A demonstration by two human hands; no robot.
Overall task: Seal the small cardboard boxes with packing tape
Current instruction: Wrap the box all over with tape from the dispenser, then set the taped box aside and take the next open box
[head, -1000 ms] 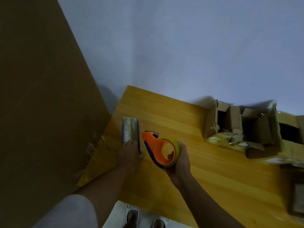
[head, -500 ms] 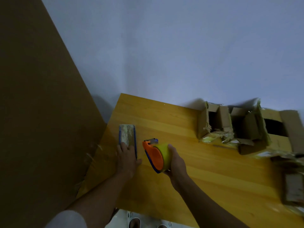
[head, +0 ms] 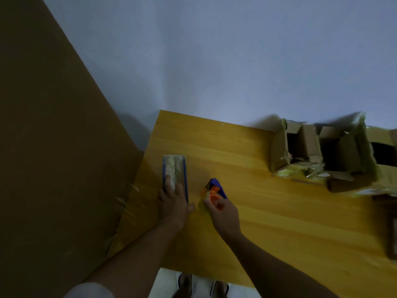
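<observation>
A small flat box [head: 174,171] with blue edges and a taped pale top lies near the left end of the wooden table [head: 268,211]. My left hand [head: 173,201] presses flat on its near end. Just to its right, my right hand [head: 223,211] grips the orange and blue tape dispenser [head: 213,190], whose nose points away from me; most of the dispenser is hidden by my fingers and blurred. Hand and dispenser sit close beside the box, not touching it as far as I can see.
Several opened, torn cardboard boxes [head: 322,160] with loose tape stand at the table's back right. Another box [head: 392,235] is at the right edge. A large brown board [head: 53,147] leans along the left. A pale wall rises behind the table.
My right hand has turned the dispenser and lowered it toward the table beside the box. The left hand stays on the box.
</observation>
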